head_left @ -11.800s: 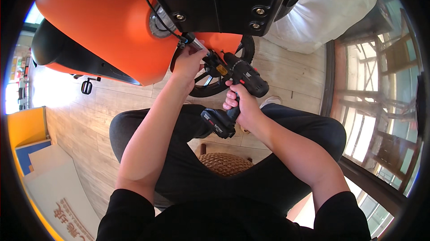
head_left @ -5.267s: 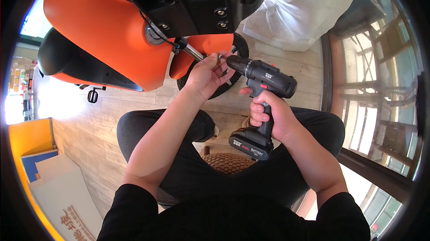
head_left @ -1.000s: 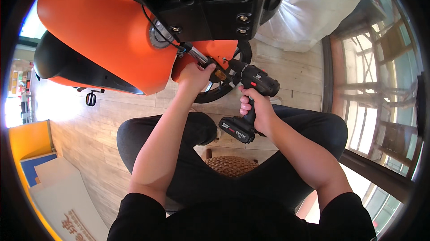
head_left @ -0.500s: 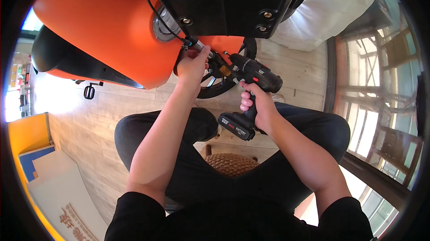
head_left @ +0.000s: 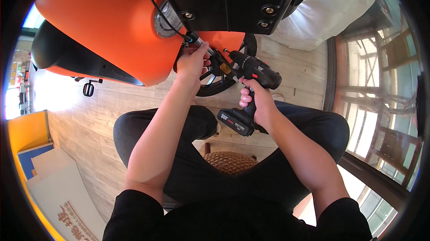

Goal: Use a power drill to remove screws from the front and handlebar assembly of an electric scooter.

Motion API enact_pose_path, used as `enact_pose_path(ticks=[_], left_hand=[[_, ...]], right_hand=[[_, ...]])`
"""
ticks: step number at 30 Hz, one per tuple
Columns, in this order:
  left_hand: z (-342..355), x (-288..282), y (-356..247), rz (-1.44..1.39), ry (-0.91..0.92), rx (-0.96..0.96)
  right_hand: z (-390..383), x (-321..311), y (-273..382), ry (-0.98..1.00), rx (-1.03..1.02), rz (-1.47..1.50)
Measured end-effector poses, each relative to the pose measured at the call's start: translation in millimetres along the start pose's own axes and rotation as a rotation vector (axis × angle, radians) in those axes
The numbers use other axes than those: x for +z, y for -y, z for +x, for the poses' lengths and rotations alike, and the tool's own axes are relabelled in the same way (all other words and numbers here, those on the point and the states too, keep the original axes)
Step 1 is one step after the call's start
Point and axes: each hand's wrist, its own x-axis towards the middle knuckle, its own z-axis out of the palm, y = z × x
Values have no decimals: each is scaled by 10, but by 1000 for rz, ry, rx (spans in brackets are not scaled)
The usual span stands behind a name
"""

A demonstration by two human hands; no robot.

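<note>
My right hand is wrapped round the handle of a black cordless drill, whose bit end points up and left. The drill's tip is close to the lower end of a black and silver tube on an orange two-wheeled vehicle. Around that tube my left hand is closed, thumb along its upper side, some fingers hidden behind. An amber reflector sits between the hands, in front of the black spoked wheel. I cannot tell whether the bit touches anything.
Above the hands hangs a black plastic panel with screws. A white plastic bag bulges at upper right, near a glass wall. The pedal sticks out left. A woven stool is under me, and a box stands lower left.
The vehicle and the black panel have shifted very slightly in the picture. Both hands keep their grips, and the drill stays almost where it was.
</note>
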Motion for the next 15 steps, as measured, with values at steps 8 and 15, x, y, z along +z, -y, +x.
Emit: enact_pose_path(ticks=[8, 15], left_hand=[[8, 3, 0, -15, 30, 11], [38, -11, 28, -53, 45, 9]], right_hand=[[-36, 62, 28, -29, -2, -43], [-11, 99, 4, 83, -8, -36]])
